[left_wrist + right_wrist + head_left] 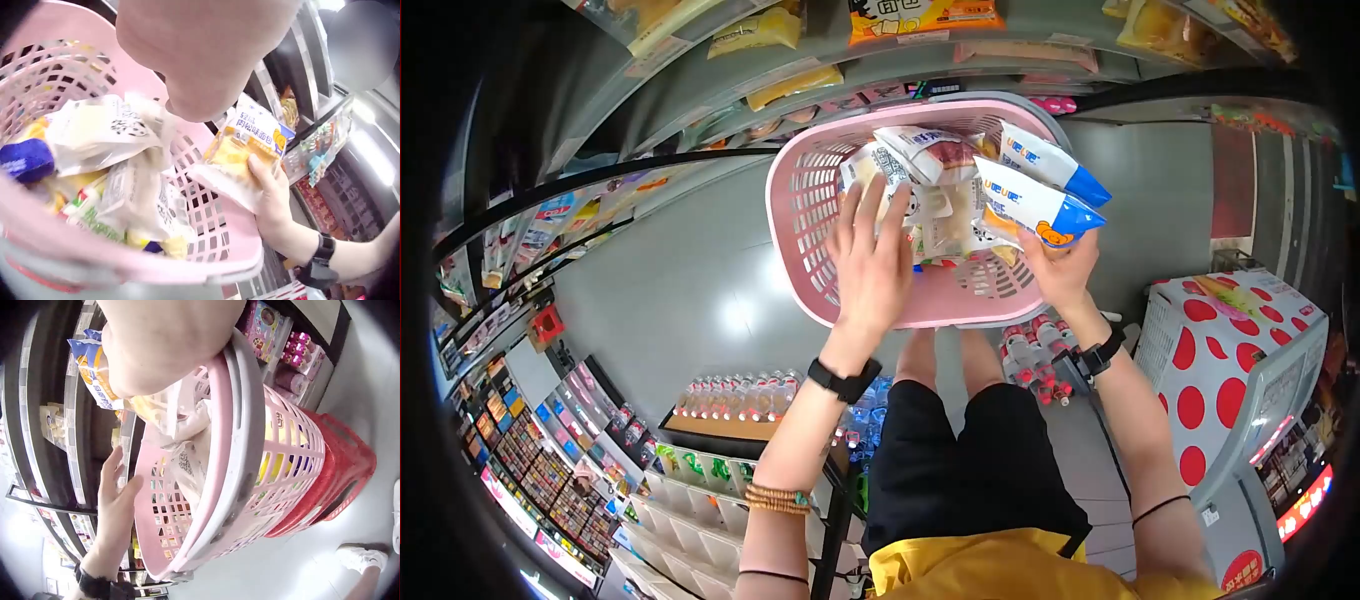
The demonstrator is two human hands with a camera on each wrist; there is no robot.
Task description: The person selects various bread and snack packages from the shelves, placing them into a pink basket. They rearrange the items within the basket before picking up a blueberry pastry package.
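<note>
A pink plastic shopping basket holds several packaged breads, among them a white pack with black print. My right hand pinches a white, blue and orange bread pack by its lower edge, over the basket's right side. A second similar bread pack overlaps it from behind. In the left wrist view the held pack's orange window shows, with the thumb across it. My left hand is over the basket's left part, fingers extended, holding nothing.
Shelves of packaged bread run along the far side. The basket sits on red baskets. Bottles stand at the lower left, more bottles near the legs. A red-dotted white case stands on the right.
</note>
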